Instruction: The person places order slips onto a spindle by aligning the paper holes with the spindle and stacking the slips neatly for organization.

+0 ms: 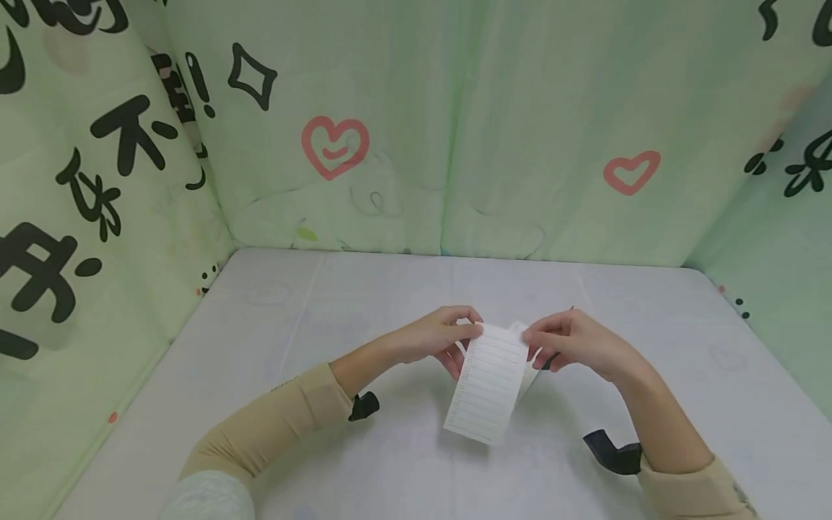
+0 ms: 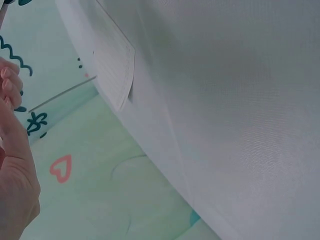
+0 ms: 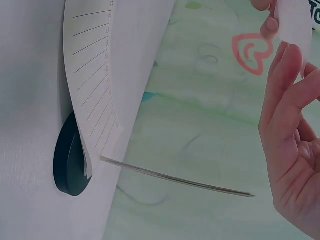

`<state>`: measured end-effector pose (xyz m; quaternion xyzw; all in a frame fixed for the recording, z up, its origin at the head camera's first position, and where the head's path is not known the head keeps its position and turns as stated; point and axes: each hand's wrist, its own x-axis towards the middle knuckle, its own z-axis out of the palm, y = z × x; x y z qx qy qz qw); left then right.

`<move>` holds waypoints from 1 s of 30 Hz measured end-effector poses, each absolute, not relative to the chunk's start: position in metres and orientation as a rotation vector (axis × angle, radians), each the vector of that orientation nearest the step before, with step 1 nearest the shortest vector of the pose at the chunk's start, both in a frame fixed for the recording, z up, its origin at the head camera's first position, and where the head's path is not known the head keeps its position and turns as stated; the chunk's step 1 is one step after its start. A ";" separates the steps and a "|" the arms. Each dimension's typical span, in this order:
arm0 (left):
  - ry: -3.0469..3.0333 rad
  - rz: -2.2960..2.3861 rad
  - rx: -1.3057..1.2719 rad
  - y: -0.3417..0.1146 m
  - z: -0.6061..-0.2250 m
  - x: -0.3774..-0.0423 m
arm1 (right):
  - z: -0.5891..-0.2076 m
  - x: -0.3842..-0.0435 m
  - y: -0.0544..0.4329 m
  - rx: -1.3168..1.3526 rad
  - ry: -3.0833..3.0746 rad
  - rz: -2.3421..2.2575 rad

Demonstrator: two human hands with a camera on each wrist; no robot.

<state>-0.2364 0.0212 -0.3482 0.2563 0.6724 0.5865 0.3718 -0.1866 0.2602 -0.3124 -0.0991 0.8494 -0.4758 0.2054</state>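
Observation:
In the head view a white lined paper sheet (image 1: 487,386), with a column of small boxes along one side, hangs tilted between both hands. My left hand (image 1: 432,336) pinches its upper left corner, thumb on top. The upper right corner is pinched by my right hand (image 1: 575,343). Partly hidden behind it is more white paper (image 1: 530,375). In the right wrist view lined paper (image 3: 90,65) lies by a paper spike with a round black base (image 3: 66,162) and a thin metal rod (image 3: 180,180). Whether the rod pierces the paper, I cannot tell.
A white-covered table (image 1: 364,289) spreads under the hands. Green printed curtains (image 1: 403,130) enclose its back and sides. Black straps (image 1: 614,455) stick out near both cuffs.

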 end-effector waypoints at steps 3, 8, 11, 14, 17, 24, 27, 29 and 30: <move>1.734 1.481 0.662 0.021 -0.347 -0.236 | -0.313 -0.186 0.260 -0.303 2.345 -1.317; 1.746 1.457 0.671 0.021 -0.347 -0.235 | -0.314 -0.185 0.259 -0.326 2.320 -1.313; 1.748 1.452 0.678 0.020 -0.348 -0.235 | -0.316 -0.185 0.259 -0.325 2.319 -1.312; 1.747 1.454 0.680 0.020 -0.349 -0.235 | -0.316 -0.185 0.259 -0.321 2.330 -1.310; 1.730 1.468 0.663 0.021 -0.350 -0.235 | -0.317 -0.185 0.261 -0.313 2.347 -1.315; 1.691 1.481 0.628 0.022 -0.353 -0.231 | -0.314 -0.184 0.266 -0.273 2.383 -1.339; 1.665 1.483 0.627 0.023 -0.356 -0.231 | -0.313 -0.184 0.269 -0.236 2.408 -1.347; 1.652 1.480 0.632 0.023 -0.358 -0.230 | -0.312 -0.184 0.271 -0.214 2.423 -1.356; 1.647 1.478 0.637 0.023 -0.359 -0.230 | -0.311 -0.184 0.272 -0.206 2.432 -1.361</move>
